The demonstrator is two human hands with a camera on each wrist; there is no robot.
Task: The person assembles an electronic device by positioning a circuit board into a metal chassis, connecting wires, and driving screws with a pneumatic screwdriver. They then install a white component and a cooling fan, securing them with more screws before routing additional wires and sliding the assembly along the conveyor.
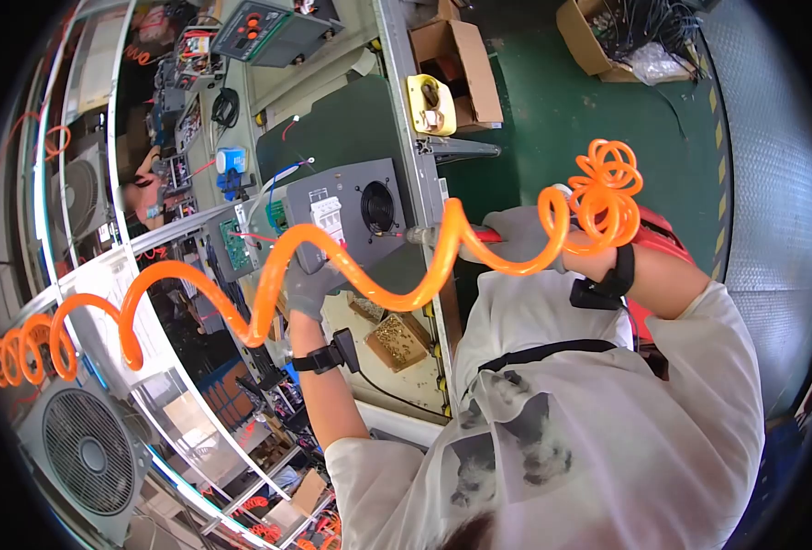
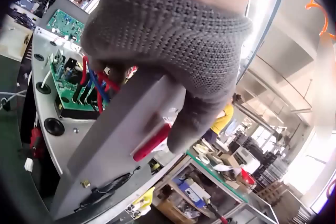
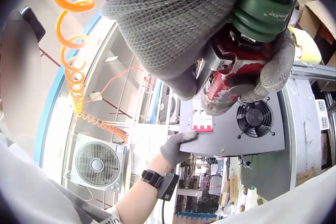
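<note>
My left hand (image 1: 307,289), in a grey knit glove, grips the edge of a grey metal panel (image 1: 355,179). In the left wrist view its thumb lies on the panel's face beside the red toggle of a breaker (image 2: 152,143), its fingers behind. A round black fan (image 1: 378,207) sits in the panel near the white breaker. My gloved right hand (image 3: 168,32) holds a red and green air screwdriver (image 3: 239,69). In the head view, the screwdriver's nose points at the panel close by the fan's corner. Behind the panel is a green circuit board (image 2: 73,85) with red and blue wires.
An orange coiled hose (image 1: 442,266) hangs across the head view. A box of small screws (image 1: 397,342) is on the bench near my left forearm. A yellow container (image 1: 431,105) and a cardboard box (image 1: 475,78) stand by the bench edge. Another unit (image 1: 264,32) is farther up.
</note>
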